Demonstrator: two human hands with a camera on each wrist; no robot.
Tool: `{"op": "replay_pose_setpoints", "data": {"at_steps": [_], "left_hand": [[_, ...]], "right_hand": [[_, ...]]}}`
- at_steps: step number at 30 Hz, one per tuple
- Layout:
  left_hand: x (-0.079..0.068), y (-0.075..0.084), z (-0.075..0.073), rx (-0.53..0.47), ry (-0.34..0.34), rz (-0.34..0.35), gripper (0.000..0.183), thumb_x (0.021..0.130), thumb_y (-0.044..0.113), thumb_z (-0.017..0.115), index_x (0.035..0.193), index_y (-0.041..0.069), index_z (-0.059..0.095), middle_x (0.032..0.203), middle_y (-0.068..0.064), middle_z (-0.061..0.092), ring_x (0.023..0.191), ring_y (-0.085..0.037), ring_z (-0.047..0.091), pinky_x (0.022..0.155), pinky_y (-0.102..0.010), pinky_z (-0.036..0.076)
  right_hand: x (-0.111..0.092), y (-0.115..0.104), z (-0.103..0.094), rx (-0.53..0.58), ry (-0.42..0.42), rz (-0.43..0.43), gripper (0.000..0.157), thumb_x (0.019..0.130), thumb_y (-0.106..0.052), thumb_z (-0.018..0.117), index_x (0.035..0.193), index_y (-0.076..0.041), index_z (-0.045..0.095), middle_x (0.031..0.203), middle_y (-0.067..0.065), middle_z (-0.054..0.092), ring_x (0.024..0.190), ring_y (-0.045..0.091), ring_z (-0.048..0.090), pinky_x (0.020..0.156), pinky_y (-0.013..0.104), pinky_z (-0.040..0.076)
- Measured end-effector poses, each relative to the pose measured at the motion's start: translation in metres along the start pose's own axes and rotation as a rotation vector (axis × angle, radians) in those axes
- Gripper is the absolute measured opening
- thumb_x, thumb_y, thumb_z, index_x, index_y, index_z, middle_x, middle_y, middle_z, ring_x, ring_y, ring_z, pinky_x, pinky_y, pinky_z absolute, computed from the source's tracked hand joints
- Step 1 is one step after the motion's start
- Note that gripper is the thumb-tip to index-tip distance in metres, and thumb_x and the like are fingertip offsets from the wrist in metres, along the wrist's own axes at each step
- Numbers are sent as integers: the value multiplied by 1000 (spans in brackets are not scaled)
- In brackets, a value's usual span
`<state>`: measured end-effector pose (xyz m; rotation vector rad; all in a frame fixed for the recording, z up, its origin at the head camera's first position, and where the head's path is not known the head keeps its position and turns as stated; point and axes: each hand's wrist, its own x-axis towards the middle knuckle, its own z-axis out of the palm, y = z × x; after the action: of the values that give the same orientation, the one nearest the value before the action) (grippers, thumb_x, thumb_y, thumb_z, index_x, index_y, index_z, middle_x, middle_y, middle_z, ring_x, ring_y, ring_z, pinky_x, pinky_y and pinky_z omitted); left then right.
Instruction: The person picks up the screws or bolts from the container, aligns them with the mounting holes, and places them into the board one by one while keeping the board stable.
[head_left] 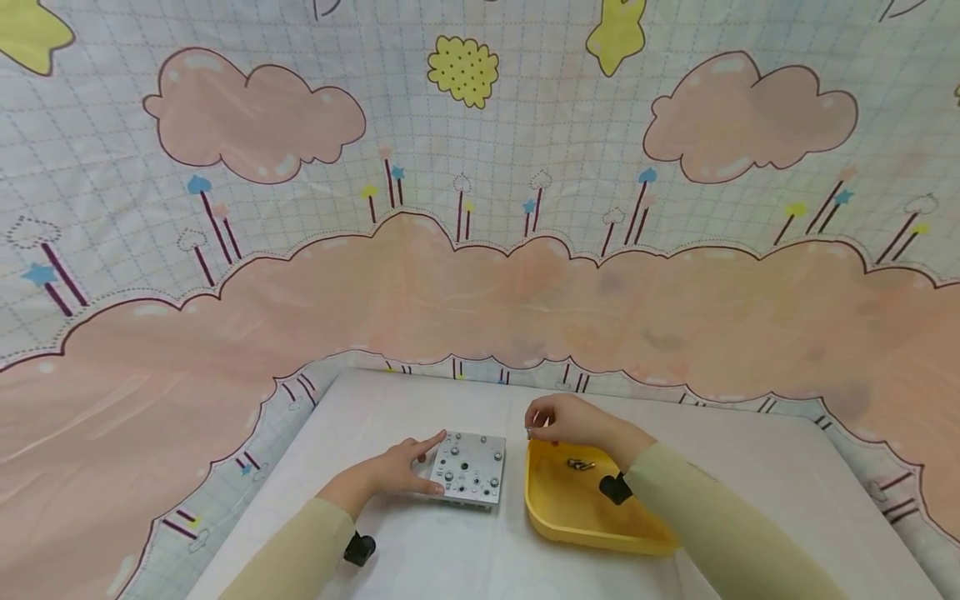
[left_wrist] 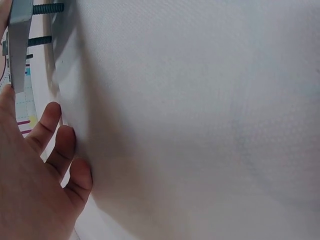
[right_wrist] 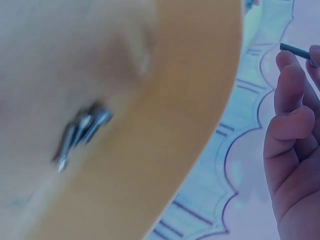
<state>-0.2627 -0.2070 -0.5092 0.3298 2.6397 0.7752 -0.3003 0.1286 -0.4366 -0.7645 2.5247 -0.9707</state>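
A square silver metal plate [head_left: 471, 468] with holes and several screws in it stands raised above the white table. Threaded screw shanks [left_wrist: 40, 41] jut from its underside in the left wrist view. My left hand [head_left: 397, 468] holds the plate's left side, index finger at the far corner and thumb at the near one; the other fingers [left_wrist: 65, 142] rest close to the table. Over the far left corner of a yellow tray [head_left: 592, 535], my right hand [head_left: 562, 419] pinches a small screw [right_wrist: 295, 51] between thumb and fingertips. Its head is hidden by the fingers.
Several loose screws [head_left: 581, 464] lie together inside the tray, to the right of the plate. The table [head_left: 390, 550] has a white cover. Behind it hangs a patterned curtain [head_left: 480, 300] with clouds and stars.
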Motion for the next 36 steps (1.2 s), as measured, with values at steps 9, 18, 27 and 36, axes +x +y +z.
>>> {"op": "replay_pose_setpoints", "data": {"at_steps": [9,18,27,36], "left_hand": [[1,-5,3,7,-5,-25,102,70,59,82,156,39,29,131,-7,52,121,-33,49,103,-66,36],[0,-3,0,28,-9,-26,102,71,61,80,156,38,29,132,-8,52,121,-32,49,101,-65,38],[-1,-1,0,28,-11,4,100,73,60,79,156,39,28,132,-9,51,124,-35,47,101,-65,38],[-4,0,-1,24,-8,-14,100,72,58,81,156,38,30,131,-8,51,122,-33,48,101,-63,39]], "right_hand": [[36,-23,20,78,-41,-15,6,93,-19,70,96,-14,69,90,10,71,65,20,61,66,37,55],[72,-36,44,118,-87,-10,4,92,-16,70,96,-14,69,87,12,70,65,24,63,57,27,47],[90,-46,64,119,-73,74,4,91,-16,70,95,-15,70,81,3,64,66,20,60,58,31,49],[99,-52,72,53,-53,101,6,92,-15,69,88,-19,70,79,-1,62,70,17,58,60,27,47]]}}
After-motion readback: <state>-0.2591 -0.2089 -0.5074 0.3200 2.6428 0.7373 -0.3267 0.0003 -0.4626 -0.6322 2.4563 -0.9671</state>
